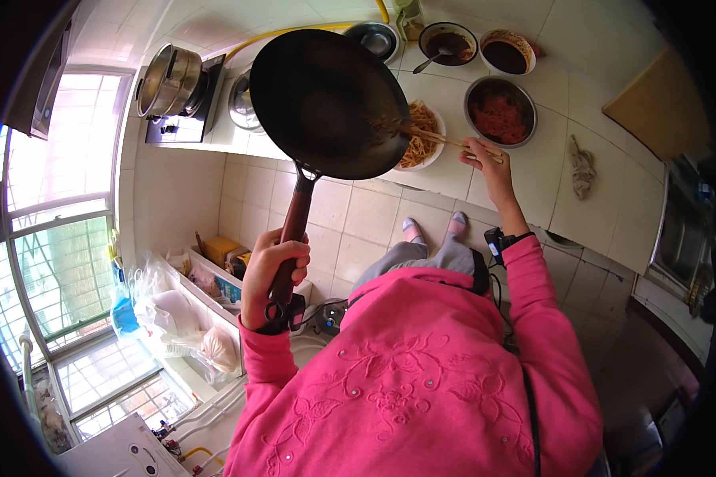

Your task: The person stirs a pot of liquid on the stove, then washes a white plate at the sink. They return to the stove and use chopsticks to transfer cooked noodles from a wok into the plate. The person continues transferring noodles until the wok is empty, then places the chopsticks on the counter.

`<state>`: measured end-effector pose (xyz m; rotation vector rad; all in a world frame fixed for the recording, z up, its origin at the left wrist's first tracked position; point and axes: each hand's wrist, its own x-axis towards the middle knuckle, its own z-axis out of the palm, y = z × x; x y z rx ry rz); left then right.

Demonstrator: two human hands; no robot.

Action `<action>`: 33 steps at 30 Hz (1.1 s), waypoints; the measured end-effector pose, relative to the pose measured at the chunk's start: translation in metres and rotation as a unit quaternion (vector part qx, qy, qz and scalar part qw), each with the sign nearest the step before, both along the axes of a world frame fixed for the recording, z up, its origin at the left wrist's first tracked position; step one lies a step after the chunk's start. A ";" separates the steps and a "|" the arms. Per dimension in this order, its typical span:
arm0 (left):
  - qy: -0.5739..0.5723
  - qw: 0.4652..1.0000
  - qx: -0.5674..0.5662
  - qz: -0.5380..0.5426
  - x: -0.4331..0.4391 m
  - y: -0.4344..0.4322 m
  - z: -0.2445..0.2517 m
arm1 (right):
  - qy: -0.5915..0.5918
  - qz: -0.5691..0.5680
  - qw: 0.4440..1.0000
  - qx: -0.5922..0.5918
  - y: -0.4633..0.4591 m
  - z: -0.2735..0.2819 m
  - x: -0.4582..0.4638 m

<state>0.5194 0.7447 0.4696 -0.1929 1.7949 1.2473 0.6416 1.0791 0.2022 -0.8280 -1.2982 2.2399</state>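
My left hand grips the dark red handle of a black wok, which is tilted over a white plate on the counter. In my right hand is a pair of wooden chopsticks, their tips at the wok's right rim. Some brown shreds of food lie inside the wok near that rim. Cooked shredded food is heaped on the plate, whose left part the wok hides. To the right of it stands a steel bowl of reddish shredded food.
At the counter's back are a bowl of dark sauce, a bowl with a spoon and a metal bowl. A crumpled cloth lies at right. A steel pot stands on the stove at left.
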 end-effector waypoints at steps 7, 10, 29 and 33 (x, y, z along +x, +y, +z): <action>0.003 1.000 0.006 0.009 0.002 -0.001 0.001 | 0.023 0.063 0.998 0.005 -0.019 0.007 0.027; 0.007 1.000 0.007 0.013 0.003 -0.001 0.002 | 0.010 0.011 1.000 -0.012 -0.011 -0.003 0.027; 0.003 1.000 -0.002 0.004 -0.001 -0.005 0.003 | 0.086 0.105 0.988 0.069 -0.054 0.044 -0.014; 0.000 1.000 -0.005 0.006 0.000 -0.005 0.004 | 0.078 0.154 0.975 0.138 -0.063 0.049 -0.010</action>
